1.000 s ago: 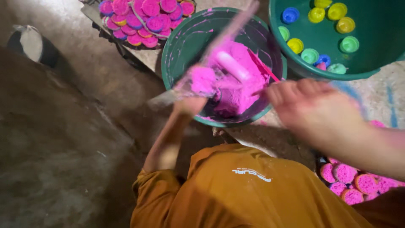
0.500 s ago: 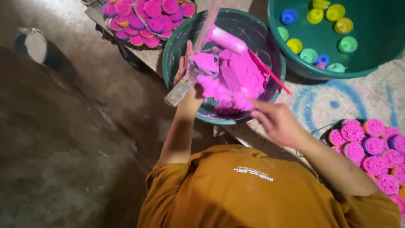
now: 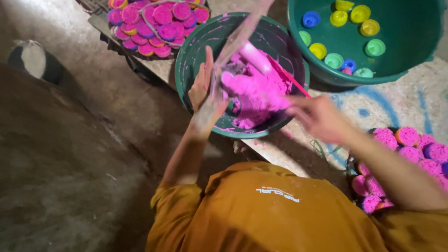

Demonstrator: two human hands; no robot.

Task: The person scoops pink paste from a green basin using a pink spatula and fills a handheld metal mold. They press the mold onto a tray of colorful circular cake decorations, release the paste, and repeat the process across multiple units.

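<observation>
My left hand (image 3: 204,95) rests at the near-left rim of a dark green bowl (image 3: 186,60) and grips a clear plastic bag (image 3: 239,39) that rises slanting over the bowl. The bowl holds a heap of bright pink powder (image 3: 259,95), with a pink cup (image 3: 254,56) and a thin red stick (image 3: 288,77) lying in it. My right hand (image 3: 317,116) is blurred just outside the bowl's near-right rim, above the board. Whether it holds anything is not clear.
A large green tub (image 3: 410,28) at top right holds several small coloured cups. Trays of pink-filled moulds stand at top left (image 3: 154,21) and at right (image 3: 410,149). The bowl sits on a pale board (image 3: 396,107) with blue marks. Dark ground lies to the left.
My right hand has drawn back from the pink powder to the bowl's near-right rim. My left hand has shifted along the rim, and the bag now stands more upright.
</observation>
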